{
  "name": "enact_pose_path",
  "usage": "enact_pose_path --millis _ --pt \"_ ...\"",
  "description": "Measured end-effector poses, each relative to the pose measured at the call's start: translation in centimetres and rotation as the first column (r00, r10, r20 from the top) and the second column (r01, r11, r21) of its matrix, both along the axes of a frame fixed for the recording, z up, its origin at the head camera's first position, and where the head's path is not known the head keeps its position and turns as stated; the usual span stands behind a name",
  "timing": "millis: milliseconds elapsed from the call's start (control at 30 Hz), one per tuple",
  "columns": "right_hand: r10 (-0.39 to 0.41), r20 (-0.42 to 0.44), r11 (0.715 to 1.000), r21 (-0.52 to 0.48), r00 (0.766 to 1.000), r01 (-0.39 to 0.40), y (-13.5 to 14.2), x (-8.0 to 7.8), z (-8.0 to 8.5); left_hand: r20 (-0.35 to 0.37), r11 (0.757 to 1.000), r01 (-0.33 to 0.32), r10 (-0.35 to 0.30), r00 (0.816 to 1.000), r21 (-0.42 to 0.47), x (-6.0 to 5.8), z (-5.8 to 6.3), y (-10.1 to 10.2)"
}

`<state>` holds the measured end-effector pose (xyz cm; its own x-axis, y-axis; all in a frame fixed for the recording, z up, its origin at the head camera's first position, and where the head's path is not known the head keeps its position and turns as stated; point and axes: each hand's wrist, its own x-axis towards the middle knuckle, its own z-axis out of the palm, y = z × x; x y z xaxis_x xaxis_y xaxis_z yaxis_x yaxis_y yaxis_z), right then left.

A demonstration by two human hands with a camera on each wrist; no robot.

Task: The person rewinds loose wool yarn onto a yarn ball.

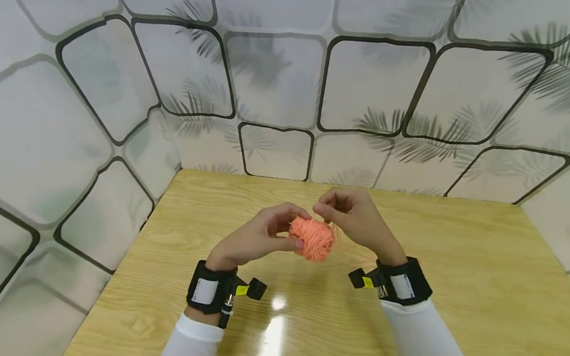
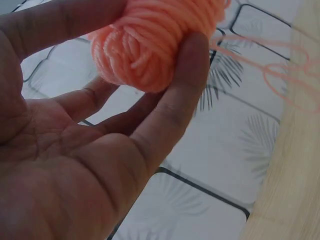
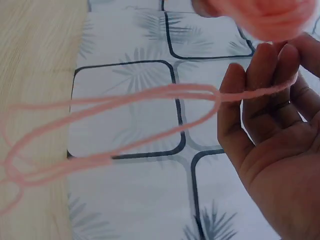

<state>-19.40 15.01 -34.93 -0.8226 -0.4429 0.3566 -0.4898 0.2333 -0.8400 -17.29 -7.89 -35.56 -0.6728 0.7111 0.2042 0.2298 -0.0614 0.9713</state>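
Note:
A ball of coral-pink yarn (image 1: 312,239) is held above the table between the thumb and fingers of my left hand (image 1: 260,235). In the left wrist view, the thumb and a finger press on opposite sides of the yarn ball (image 2: 135,55), while other fingers are partly hidden behind it. My right hand (image 1: 360,219) is close to the ball's upper right side, its thumb and forefinger pinching yarn. From those fingers a loose strand (image 3: 257,94) runs across the other fingertips and hangs in long loops, seen in the right wrist view.
Under both hands lies a light wood-grain table (image 1: 162,300) with a bright reflection near its front. A pale wall covering (image 1: 280,81) with dark stone outlines and leaf prints rises behind and at the left. Each wrist wears a black strap with a small camera.

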Motion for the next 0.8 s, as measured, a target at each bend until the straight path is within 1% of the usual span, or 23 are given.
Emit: enact_pose_path --millis 100,233,300,400,467,533,633,733,800 --pt "0.024 0.041 0.998 -0.051 0.999 -0.022 -0.2 -0.4 -0.4 0.043 0.999 -0.010 0.008 0.999 0.052 0.2 0.3 -0.2" --pt "0.040 0.085 0.994 -0.109 0.996 -0.030 -0.6 -0.4 -1.4 0.085 0.994 -0.066 0.059 0.995 0.092 0.3 0.5 -0.4" --pt "0.051 0.111 0.992 -0.122 0.993 -0.037 -0.7 -0.4 -2.0 0.110 0.989 -0.092 0.080 0.991 0.114 0.3 0.5 -0.5" --pt "0.067 0.143 0.991 -0.128 0.987 -0.049 -0.9 -0.3 -2.9 0.166 0.980 -0.128 0.102 0.981 0.155 0.4 0.5 -0.5" --pt "0.074 0.168 0.991 -0.126 0.983 -0.053 -1.0 -0.2 -3.4 0.198 0.969 -0.162 0.125 0.972 0.185 0.4 0.5 -0.5" --pt "0.075 0.186 0.991 -0.122 0.980 -0.053 -1.1 0.1 -3.7 0.216 0.957 -0.206 0.161 0.963 0.204 0.4 0.6 -0.4" --pt "0.072 0.203 0.993 -0.107 0.977 -0.051 -1.2 0.3 -4.2 0.232 0.931 -0.276 0.222 0.947 0.239 0.3 0.7 -0.1" --pt "0.052 0.186 0.997 -0.060 0.981 -0.041 -1.4 0.6 -4.3 0.222 0.903 -0.342 0.288 0.931 0.259 0.3 0.8 0.2" --pt "0.025 0.169 1.000 -0.022 0.985 -0.022 -1.4 0.8 -4.4 0.179 0.886 -0.391 0.355 0.918 0.249 0.2 0.8 0.5"
